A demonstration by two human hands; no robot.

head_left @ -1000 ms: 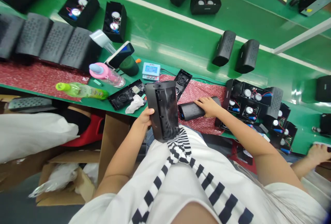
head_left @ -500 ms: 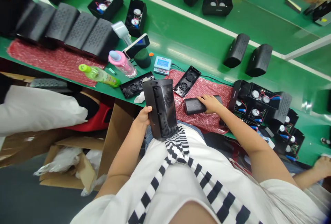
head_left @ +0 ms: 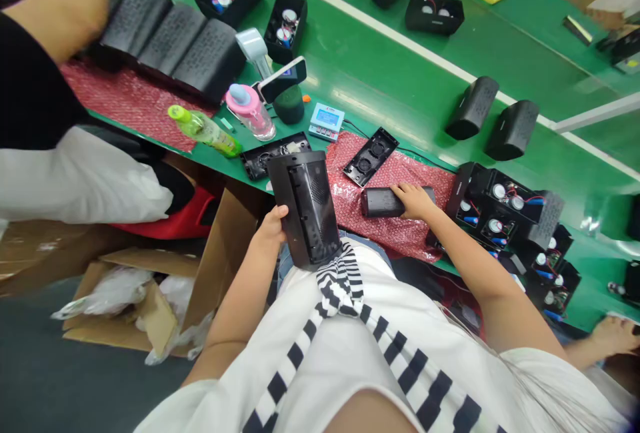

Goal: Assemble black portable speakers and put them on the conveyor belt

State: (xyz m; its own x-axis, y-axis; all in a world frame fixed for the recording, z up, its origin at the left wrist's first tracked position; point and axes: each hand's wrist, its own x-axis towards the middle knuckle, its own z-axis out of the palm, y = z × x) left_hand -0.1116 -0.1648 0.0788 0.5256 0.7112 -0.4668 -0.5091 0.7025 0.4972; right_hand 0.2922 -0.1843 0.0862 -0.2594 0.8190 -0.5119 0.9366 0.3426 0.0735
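Tilted in front of my body is a large black speaker housing [head_left: 311, 209], its hollow side facing me. My left hand [head_left: 274, 225] is closed on its left edge. My right hand [head_left: 414, 201] wraps over a smaller dark speaker case [head_left: 381, 202], which lies on pink bubble wrap [head_left: 345, 209]. Just above that case rests a black panel with two round drivers [head_left: 371, 155]. A second such panel [head_left: 265, 158] lies behind the housing, partly hidden by it.
A green bottle [head_left: 204, 130], a pink-topped bottle [head_left: 251, 111] and a small meter [head_left: 326, 122] stand on the green bench [head_left: 350, 73]. Several open speaker boxes [head_left: 500, 209] are stacked at right. A co-worker's arm [head_left: 70, 6] reaches in at upper left, above grey-black cases [head_left: 173, 39].
The view has shifted, so bench items sit a little further right. A co-worker's arm has come in at the upper left. Both my hands keep their holds.
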